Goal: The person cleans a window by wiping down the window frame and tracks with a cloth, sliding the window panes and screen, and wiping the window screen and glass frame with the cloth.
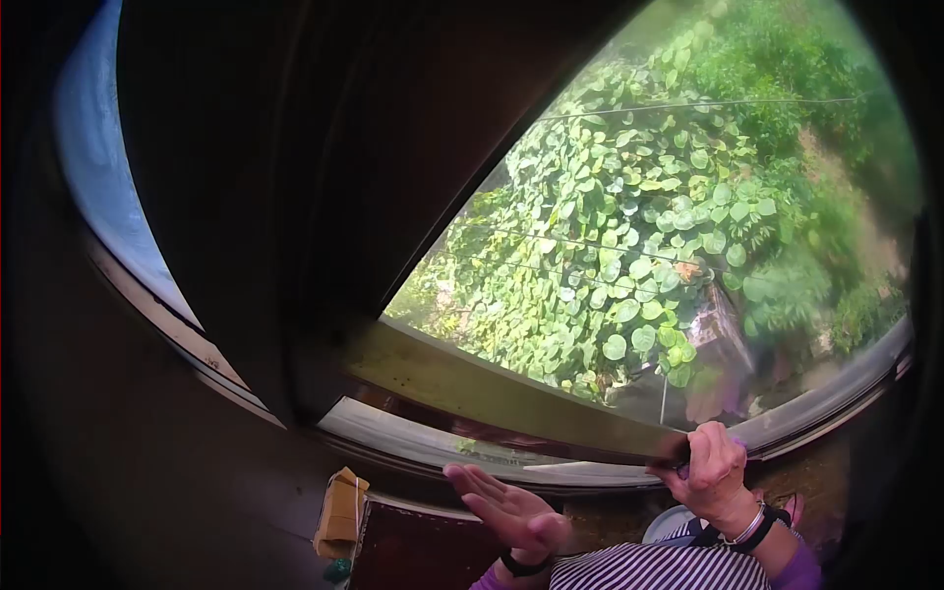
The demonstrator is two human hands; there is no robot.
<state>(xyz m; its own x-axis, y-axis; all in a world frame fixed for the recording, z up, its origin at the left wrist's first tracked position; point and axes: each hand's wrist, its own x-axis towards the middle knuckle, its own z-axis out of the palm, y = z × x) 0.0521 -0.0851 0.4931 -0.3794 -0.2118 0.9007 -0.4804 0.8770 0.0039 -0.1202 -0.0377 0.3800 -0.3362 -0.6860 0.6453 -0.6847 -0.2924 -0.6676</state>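
Observation:
My right hand (716,479) is closed around the outer end of the bottom rail of a window sash (521,398). That sash stands swung at an angle to the sill, its lower rail lit yellowish-brown and its upright part dark. Whether a small item is also under those fingers I cannot see. Lower and to the left, my left hand (506,516) is raised with fingers stretched and nothing in it, apart from the sash. Beyond both hands runs the pale window sill (551,474).
Dense green leafy vines (629,246) and thin wires show outside the window. A brown cardboard piece (341,511) lies at lower left beside a dark red surface (423,551). A pale round container (666,524) is partly hidden behind my striped clothing (659,568).

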